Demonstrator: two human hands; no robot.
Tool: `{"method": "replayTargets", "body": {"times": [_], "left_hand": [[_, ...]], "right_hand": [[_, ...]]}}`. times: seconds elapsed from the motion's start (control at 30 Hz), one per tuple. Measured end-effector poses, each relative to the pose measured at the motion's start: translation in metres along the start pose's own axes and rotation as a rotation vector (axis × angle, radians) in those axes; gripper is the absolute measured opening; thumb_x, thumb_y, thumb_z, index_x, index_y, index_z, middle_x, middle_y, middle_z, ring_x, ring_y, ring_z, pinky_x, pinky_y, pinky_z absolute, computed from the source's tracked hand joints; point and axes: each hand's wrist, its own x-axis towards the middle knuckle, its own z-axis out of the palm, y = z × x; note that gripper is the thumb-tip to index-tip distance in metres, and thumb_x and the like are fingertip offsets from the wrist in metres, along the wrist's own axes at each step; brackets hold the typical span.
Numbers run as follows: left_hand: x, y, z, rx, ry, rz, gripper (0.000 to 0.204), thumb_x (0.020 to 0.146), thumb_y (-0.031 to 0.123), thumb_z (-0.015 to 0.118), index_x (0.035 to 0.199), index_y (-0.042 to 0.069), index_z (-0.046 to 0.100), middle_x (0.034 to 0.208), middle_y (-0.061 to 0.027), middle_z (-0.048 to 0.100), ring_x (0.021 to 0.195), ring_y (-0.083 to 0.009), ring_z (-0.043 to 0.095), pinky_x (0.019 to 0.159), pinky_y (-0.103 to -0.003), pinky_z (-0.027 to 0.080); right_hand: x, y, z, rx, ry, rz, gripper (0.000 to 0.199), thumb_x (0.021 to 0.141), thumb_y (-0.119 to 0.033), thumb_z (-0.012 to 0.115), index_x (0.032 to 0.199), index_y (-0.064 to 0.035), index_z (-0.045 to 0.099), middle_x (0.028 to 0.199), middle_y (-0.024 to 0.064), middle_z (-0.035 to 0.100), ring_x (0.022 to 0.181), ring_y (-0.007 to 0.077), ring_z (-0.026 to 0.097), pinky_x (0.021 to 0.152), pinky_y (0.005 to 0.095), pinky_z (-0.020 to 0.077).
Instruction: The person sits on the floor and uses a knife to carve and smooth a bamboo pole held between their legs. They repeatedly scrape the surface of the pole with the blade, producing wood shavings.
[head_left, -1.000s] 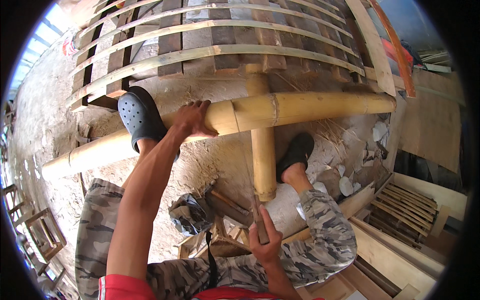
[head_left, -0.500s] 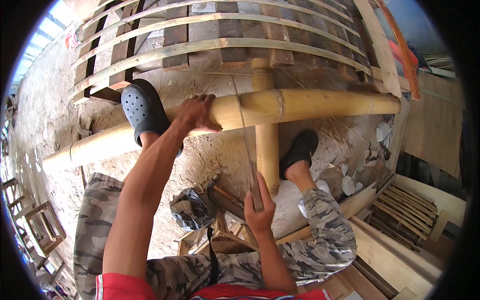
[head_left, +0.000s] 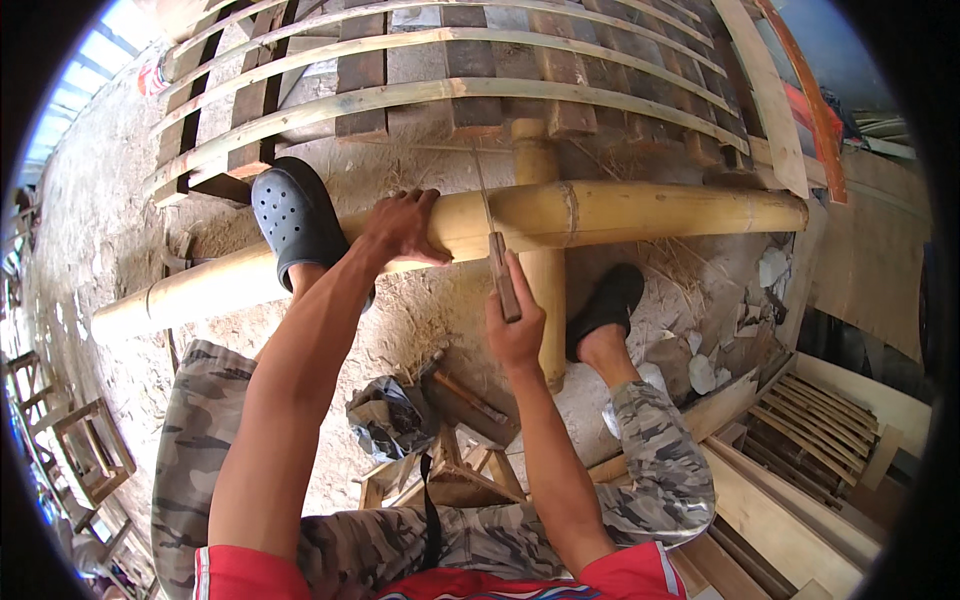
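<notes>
A thick yellow bamboo pole (head_left: 620,212) lies across the ground in front of me, resting on a shorter bamboo piece (head_left: 545,290) set crosswise under it. My left hand (head_left: 402,226) presses down on top of the pole. My right hand (head_left: 515,325) grips the wooden handle of a saw (head_left: 492,240), whose thin blade stands across the pole just right of my left hand. My left foot in a black clog (head_left: 298,220) rests on the pole. My right foot in a black shoe (head_left: 605,305) is planted beside the short piece.
A panel of bamboo slats (head_left: 450,95) lies beyond the pole. A small wooden stool (head_left: 450,475) and a dark crumpled bag (head_left: 388,418) sit between my knees. Wooden frames and planks (head_left: 810,430) are stacked at right. Small wooden racks (head_left: 85,450) stand at left.
My right hand has lifted the saw from near my knees up to the pole, and the blade now stands across the bamboo. My left hand stays on the pole.
</notes>
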Motion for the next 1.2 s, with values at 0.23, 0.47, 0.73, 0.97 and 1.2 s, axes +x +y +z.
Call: {"method": "replayTargets", "body": {"times": [0.23,0.47,0.73,0.97,1.2], "left_hand": [[-0.009,-0.006,0.004,-0.019,0.056,-0.011,0.114,0.054,0.057,0.088,0.148,0.006,0.046,0.136,-0.0218,0.063,0.119,-0.0419,0.065,0.102,-0.051,0.054],[-0.009,-0.007,-0.005,0.005,0.036,-0.060,0.115,0.055,0.060,0.087,0.149,0.008,0.046,0.136,-0.0219,0.063,0.120,-0.0417,0.064,0.104,-0.049,0.053],[0.002,-0.001,-0.002,-0.035,0.011,0.002,0.117,0.053,0.059,0.089,0.148,0.005,0.047,0.135,-0.0224,0.063,0.121,-0.0415,0.064,0.104,-0.048,0.053],[-0.008,-0.006,0.001,-0.042,0.016,-0.060,0.119,0.053,0.058,0.089,0.149,0.004,0.045,0.138,-0.0223,0.062,0.125,-0.0410,0.061,0.107,-0.048,0.051],[0.004,0.012,-0.005,-0.064,-0.020,-0.005,0.115,0.054,0.057,0.089,0.148,0.004,0.047,0.136,-0.0226,0.062,0.125,-0.0408,0.061,0.106,-0.048,0.052]], "right_hand": [[-0.153,-0.035,-0.059,-0.048,0.000,0.100,0.055,0.092,-0.001,0.062,0.146,0.0034,0.055,0.126,0.0248,0.071,0.111,0.0258,0.073,0.088,0.0341,0.0568],[-0.076,0.019,-0.012,-0.064,0.097,-0.187,0.054,0.093,-0.006,0.061,0.146,0.0018,0.055,0.123,0.0253,0.072,0.106,0.0274,0.075,0.087,0.0320,0.0572],[-0.016,0.003,0.000,-0.086,0.104,-0.178,0.053,0.095,-0.006,0.063,0.147,0.0003,0.054,0.124,0.0180,0.073,0.101,0.0200,0.072,0.086,0.0304,0.0556],[-0.190,-0.010,-0.068,-0.076,-0.017,0.103,0.055,0.092,-0.002,0.066,0.145,0.0040,0.055,0.120,0.0250,0.073,0.098,0.0301,0.077,0.080,0.0352,0.0597],[-0.016,0.042,0.011,-0.004,0.108,-0.159,0.062,0.090,-0.004,0.062,0.151,-0.0046,0.052,0.087,0.0216,0.069,0.067,0.0254,0.069,0.064,0.0386,0.0533]]}}
